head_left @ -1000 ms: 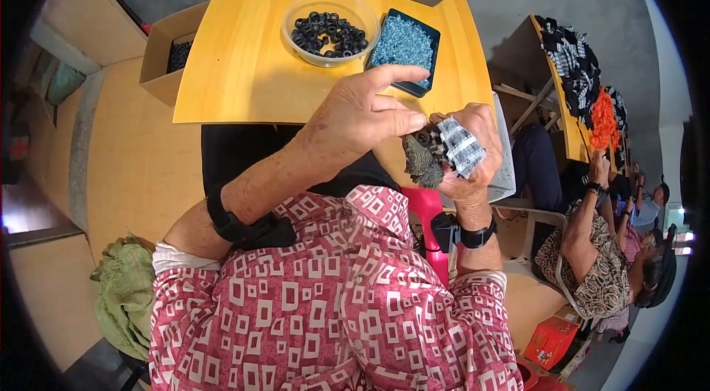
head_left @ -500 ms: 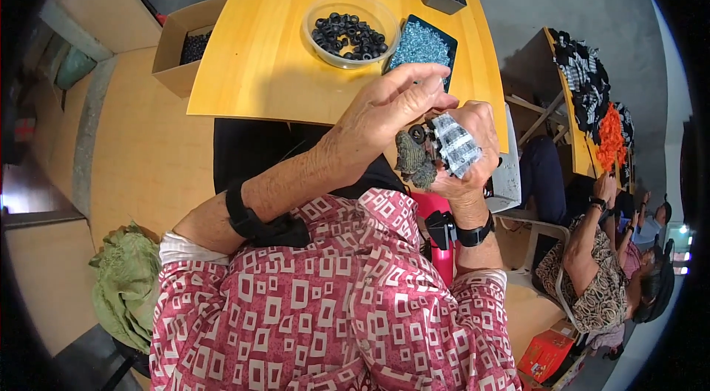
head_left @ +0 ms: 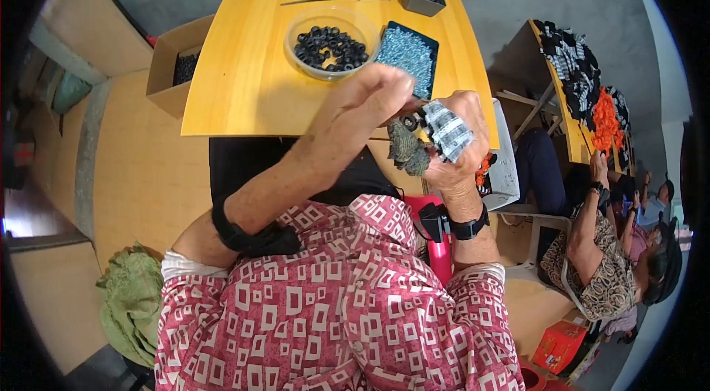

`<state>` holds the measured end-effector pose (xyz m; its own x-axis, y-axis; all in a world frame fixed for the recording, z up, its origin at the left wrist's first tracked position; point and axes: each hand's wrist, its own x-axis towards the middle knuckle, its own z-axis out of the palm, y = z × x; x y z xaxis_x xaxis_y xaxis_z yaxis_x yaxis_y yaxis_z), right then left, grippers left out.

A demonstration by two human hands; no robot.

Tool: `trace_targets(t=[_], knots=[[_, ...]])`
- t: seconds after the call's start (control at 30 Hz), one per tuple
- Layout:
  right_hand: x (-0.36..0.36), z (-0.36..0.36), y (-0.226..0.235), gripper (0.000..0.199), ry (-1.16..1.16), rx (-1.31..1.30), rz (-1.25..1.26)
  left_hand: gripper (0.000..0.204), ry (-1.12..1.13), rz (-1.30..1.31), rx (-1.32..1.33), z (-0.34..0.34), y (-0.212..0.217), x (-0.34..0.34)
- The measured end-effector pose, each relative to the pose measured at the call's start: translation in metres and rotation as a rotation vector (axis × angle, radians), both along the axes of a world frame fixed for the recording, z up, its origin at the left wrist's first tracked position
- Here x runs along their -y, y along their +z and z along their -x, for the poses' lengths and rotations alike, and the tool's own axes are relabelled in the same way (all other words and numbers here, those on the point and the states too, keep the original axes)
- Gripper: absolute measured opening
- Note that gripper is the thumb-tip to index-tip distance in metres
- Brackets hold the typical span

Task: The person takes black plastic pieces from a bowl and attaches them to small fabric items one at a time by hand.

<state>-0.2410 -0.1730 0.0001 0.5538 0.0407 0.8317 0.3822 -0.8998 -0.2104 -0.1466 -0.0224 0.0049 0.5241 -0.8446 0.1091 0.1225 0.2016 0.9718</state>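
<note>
In front of me, above the table's near edge, my right hand (head_left: 470, 128) is closed around a small black-and-white checked cloth piece (head_left: 448, 132). Beside that cloth hangs a dark olive knitted piece (head_left: 405, 145), and a black ring-shaped bead (head_left: 409, 122) shows at its top. My left hand (head_left: 364, 99) is bent over from the left, thumb and fingers pressed together close to the bead. Whatever sits between those fingertips is hidden. Farther off on the table (head_left: 237, 88) stand a clear bowl (head_left: 296, 65) of black ring beads and a dark tray of clear bluish beads (head_left: 407, 51).
A grey box (head_left: 423, 5) of black beads and a thin dark stick (head_left: 336, 0) lie at the table's far side. A cardboard box (head_left: 166, 80) stands left. A white bin (head_left: 504, 176) is at the right, near a seated person (head_left: 588, 258) beside another table.
The view has shifted, so the table sits slightly lower and leftward. My left hand's fingers have bent down and closed together near the bead. My right hand keeps hold of the cloth.
</note>
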Motion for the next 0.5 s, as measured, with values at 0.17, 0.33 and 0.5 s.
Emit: trace_targets(t=[0.17, 0.33, 0.5], knots=[[0.010, 0.002, -0.002, 0.030, -0.023, 0.047, 0.107, 0.025, -0.083, -0.049, -0.136, -0.003, -0.003, -0.002], [0.011, 0.002, 0.005, 0.030, 0.024, 0.009, 0.150, 0.018, -0.082, -0.011, -0.217, -0.007, -0.001, -0.003], [0.011, 0.004, 0.011, 0.031, 0.024, 0.003, 0.198, 0.017, -0.070, -0.030, -0.204, -0.009, 0.000, -0.003]])
